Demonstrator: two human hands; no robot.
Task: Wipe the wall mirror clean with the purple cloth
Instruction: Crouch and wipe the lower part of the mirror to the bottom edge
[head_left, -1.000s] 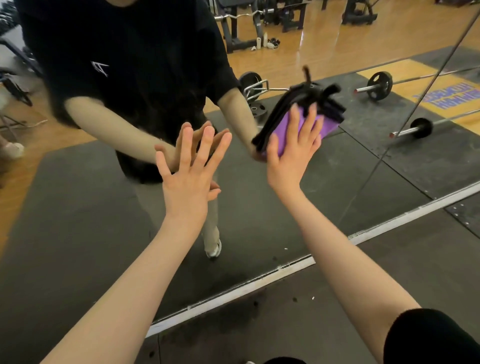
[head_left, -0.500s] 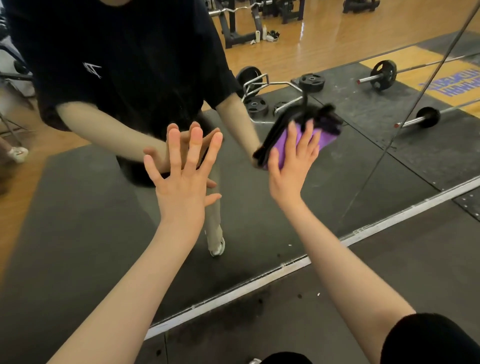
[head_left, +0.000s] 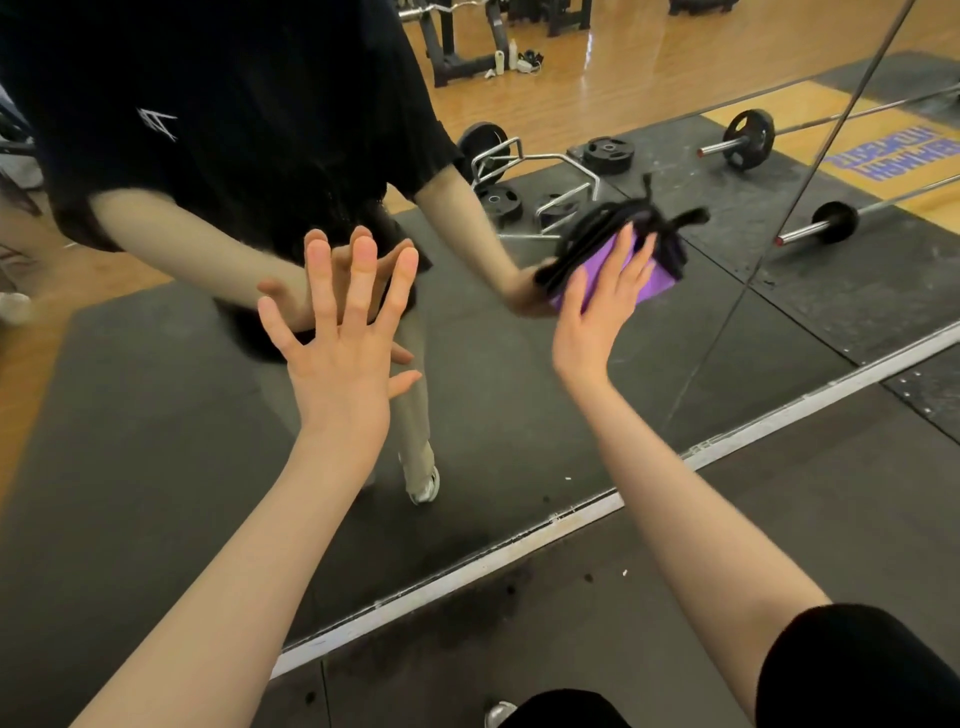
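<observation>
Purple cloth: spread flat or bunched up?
Mostly flat. The purple cloth lies against the wall mirror under the right hand's straight fingers; its far edge is blurred, so folds cannot be told.

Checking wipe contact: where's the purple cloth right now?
Head view, right of centre: the purple cloth is pressed flat against the wall mirror under the right hand, level with the spread left hand.

Both arms reach toward twelve o'clock; left hand (head_left: 340, 358) splayed flat, right hand (head_left: 597, 317) flat with straight fingers.
</observation>
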